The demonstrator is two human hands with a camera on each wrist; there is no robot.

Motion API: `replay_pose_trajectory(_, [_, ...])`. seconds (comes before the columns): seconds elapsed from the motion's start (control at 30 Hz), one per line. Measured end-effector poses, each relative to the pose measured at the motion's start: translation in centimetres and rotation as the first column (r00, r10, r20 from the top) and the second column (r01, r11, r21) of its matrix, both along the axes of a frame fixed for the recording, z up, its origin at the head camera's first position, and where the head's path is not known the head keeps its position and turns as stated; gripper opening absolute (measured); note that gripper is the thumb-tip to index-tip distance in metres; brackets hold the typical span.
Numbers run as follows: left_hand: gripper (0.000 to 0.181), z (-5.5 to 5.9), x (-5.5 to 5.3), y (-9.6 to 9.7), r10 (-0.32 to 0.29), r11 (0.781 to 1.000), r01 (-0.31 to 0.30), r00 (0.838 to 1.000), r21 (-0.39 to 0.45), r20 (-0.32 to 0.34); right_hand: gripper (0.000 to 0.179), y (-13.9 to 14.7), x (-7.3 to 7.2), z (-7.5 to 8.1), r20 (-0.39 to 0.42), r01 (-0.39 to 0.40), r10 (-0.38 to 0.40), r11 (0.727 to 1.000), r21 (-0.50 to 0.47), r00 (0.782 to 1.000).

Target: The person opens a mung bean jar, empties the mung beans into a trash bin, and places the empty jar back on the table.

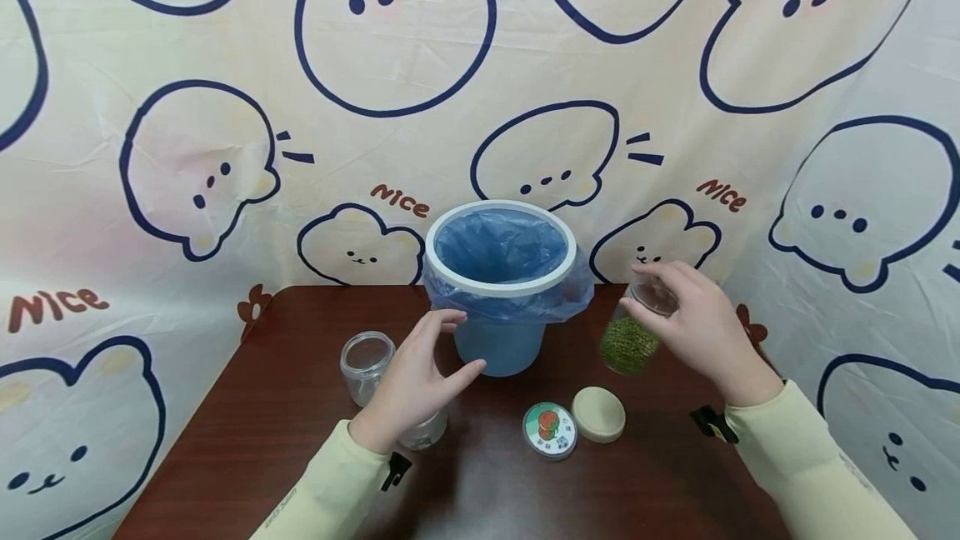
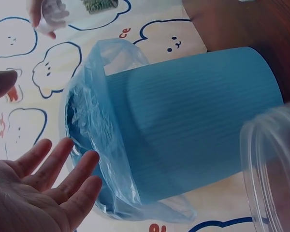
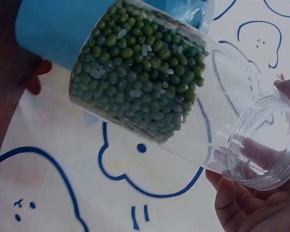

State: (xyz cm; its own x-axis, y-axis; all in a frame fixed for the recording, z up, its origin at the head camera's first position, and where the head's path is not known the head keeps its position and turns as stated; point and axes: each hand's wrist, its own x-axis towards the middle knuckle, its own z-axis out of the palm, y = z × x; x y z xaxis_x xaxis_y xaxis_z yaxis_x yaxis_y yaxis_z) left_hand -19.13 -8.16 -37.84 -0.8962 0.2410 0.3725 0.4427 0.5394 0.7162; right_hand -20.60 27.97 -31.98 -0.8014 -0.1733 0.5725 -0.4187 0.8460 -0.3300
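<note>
My right hand (image 1: 705, 332) grips a clear jar (image 1: 628, 345) by its open, threaded mouth, above the table to the right of the bin. Green mung beans (image 3: 140, 72) fill its lower part, with a few white grains among them. My left hand (image 1: 416, 386) hovers with fingers spread and holds nothing. Behind that hand stands one clear open jar (image 1: 366, 357); a second clear jar (image 1: 426, 433) is mostly hidden beneath the hand. Between the hands are a lid with a printed fruit picture (image 1: 550, 430) and a plain cream lid (image 1: 598, 415).
A blue bin (image 1: 498, 348) with a white rim and a blue plastic liner stands at the back of the dark brown table (image 1: 300, 373). A cartoon-printed cloth (image 1: 390, 140) hangs behind and at both sides.
</note>
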Motion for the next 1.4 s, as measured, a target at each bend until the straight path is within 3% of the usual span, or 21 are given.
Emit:
replay_pose_trajectory(0.2, [0.071,0.2,0.1,0.5,-0.008,1.0,0.008,1.0,0.011,-0.029,0.043,-1.8,-0.5,1.2,0.0,-0.06,0.06,0.998,-0.01,0.998])
replay_pose_trajectory(0.5, [0.069,0.3,0.1,1.1,-0.019,0.999,0.02,0.999,0.037,-0.032,0.044,-4.2,-0.4,2.3,0.07,-0.126,0.129,0.991,-0.046,0.989])
replay_pose_trajectory(1.0, [0.065,0.6,0.3,2.5,-0.053,0.992,0.057,0.998,0.116,-0.04,0.045,-6.9,0.2,2.8,-0.029,-0.216,0.215,0.974,-0.062,0.976])
replay_pose_trajectory(1.4, [0.071,0.6,0.3,3.5,-0.103,0.981,0.101,0.995,0.168,0.008,0.045,-8.6,0.5,2.6,-0.063,-0.296,0.291,0.95,-0.103,0.955])
